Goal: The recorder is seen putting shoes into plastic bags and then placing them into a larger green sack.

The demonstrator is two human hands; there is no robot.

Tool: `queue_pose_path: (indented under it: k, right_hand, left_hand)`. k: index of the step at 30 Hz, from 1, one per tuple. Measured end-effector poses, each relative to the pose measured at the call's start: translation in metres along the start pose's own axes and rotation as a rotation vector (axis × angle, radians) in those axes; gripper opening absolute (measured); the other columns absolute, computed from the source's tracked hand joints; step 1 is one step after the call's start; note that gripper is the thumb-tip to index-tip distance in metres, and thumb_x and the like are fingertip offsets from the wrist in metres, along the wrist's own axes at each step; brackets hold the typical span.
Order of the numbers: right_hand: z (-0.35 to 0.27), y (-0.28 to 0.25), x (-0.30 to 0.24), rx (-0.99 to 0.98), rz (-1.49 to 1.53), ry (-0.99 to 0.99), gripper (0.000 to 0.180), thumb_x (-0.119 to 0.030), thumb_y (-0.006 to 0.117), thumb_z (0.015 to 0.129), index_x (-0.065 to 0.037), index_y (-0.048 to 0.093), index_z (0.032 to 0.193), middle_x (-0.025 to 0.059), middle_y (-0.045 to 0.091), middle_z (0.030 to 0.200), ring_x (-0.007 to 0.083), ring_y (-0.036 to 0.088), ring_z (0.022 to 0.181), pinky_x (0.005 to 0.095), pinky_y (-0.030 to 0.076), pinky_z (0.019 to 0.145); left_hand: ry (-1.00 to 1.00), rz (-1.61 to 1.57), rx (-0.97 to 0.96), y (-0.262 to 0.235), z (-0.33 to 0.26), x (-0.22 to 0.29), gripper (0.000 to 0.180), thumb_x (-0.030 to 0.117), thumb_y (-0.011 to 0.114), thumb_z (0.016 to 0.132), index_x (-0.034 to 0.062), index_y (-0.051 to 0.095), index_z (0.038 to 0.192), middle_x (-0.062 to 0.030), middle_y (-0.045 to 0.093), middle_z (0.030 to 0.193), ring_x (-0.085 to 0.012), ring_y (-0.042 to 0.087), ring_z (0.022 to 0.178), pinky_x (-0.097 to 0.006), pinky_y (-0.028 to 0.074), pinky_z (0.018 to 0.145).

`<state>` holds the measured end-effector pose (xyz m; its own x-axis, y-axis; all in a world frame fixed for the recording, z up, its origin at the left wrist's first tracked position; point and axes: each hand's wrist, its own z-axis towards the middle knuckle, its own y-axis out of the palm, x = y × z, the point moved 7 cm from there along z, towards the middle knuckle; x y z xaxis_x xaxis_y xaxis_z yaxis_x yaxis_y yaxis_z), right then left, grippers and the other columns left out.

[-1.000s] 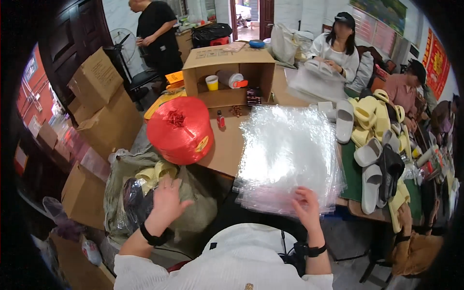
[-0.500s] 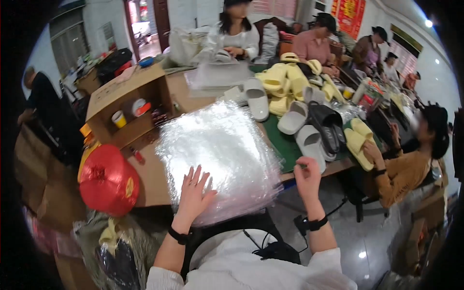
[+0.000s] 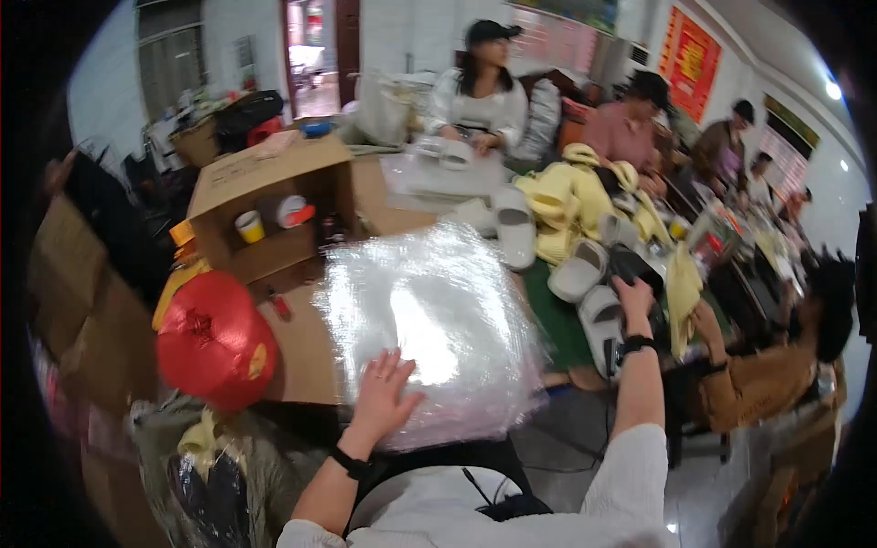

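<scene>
My left hand (image 3: pixel 384 397) lies flat with its fingers spread on a stack of shiny clear plastic bags (image 3: pixel 438 310) at the table's near edge. Stretched out to the right, my right hand (image 3: pixel 635 306) has its fingers curled on a black slide sandal (image 3: pixel 642 265), part of which the hand hides. Motion blurs the fingertips. A grey slide (image 3: pixel 600 320) is just left of that hand, and another grey slide (image 3: pixel 577 271) is a little farther back. Yellow slides (image 3: pixel 566 201) are heaped behind them.
An open cardboard box (image 3: pixel 269 183) with a yellow cup stands left of the bags, near a red shiny round object (image 3: pixel 216 340). Close on the right, a co-worker's hand (image 3: pixel 705 324) holds yellow slides (image 3: pixel 682 297). Other people work along the table's far side.
My right hand has moved from beside the stack, out to the right and forward, onto the black slide. My left hand stays on the bags. The whole view has shifted.
</scene>
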<state>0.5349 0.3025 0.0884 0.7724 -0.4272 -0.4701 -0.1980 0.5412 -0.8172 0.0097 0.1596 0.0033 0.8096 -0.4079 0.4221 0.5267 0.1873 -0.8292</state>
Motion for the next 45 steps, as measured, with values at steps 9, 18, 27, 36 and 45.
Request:
queue_pose_path:
  k: [9, 18, 27, 36, 45]
  right_hand:
    - [0.037, 0.006, 0.034, -0.035, 0.767, -0.061, 0.061, -0.032, 0.068, 0.086, 0.009, 0.051, 0.127, 0.0214, 0.054, 0.127, 0.0307, 0.054, 0.113, 0.0381, 0.042, 0.095]
    - [-0.076, -0.094, -0.147, 0.041, 1.057, -0.345, 0.023, -0.019, 0.065, 0.09, 0.0, 0.055, 0.082, -0.0041, 0.049, 0.079, 0.0063, 0.041, 0.072, 0.0213, 0.037, 0.064]
    - [-0.246, -0.056, -0.259, -0.289, 0.84, -0.872, 0.026, -0.007, 0.071, 0.077, 0.002, 0.047, 0.07, 0.0069, 0.042, 0.071, 0.0188, 0.043, 0.062, 0.0297, 0.035, 0.056]
    - [-0.316, 0.031, -0.226, -0.49, 0.517, -1.143, 0.018, -0.013, 0.07, 0.075, 0.002, 0.06, 0.08, 0.0189, 0.056, 0.088, 0.038, 0.058, 0.076, 0.0416, 0.048, 0.065]
    - [-0.31, 0.038, -0.215, -0.869, 0.559, -0.962, 0.029, -0.018, 0.07, 0.077, 0.005, 0.053, 0.078, 0.0193, 0.052, 0.078, 0.0359, 0.054, 0.071, 0.0397, 0.044, 0.062]
  left_hand:
    - [0.066, -0.012, 0.028, -0.003, 0.006, 0.008, 0.055, 0.045, 0.057, 0.086, 0.011, 0.053, 0.128, -0.0169, 0.041, 0.141, -0.0369, 0.033, 0.133, -0.051, 0.022, 0.111]
    - [0.077, -0.018, 0.076, -0.002, 0.006, 0.001, 0.053, 0.045, 0.058, 0.087, 0.0133, 0.052, 0.129, -0.0161, 0.041, 0.142, -0.035, 0.032, 0.134, -0.049, 0.021, 0.111]
    - [0.09, -0.016, 0.108, -0.002, 0.001, 0.002, 0.052, 0.045, 0.058, 0.086, 0.0129, 0.053, 0.128, -0.0177, 0.042, 0.141, -0.0371, 0.034, 0.133, -0.05, 0.022, 0.111]
    - [0.067, 0.031, 0.035, -0.001, 0.005, 0.003, 0.056, 0.048, 0.055, 0.086, 0.0107, 0.053, 0.127, -0.0185, 0.042, 0.14, -0.0362, 0.032, 0.134, -0.051, 0.02, 0.111]
    - [0.087, -0.011, 0.093, 0.003, 0.006, -0.001, 0.054, 0.045, 0.061, 0.082, 0.0067, 0.059, 0.12, -0.0158, 0.051, 0.131, -0.036, 0.039, 0.127, -0.051, 0.019, 0.112]
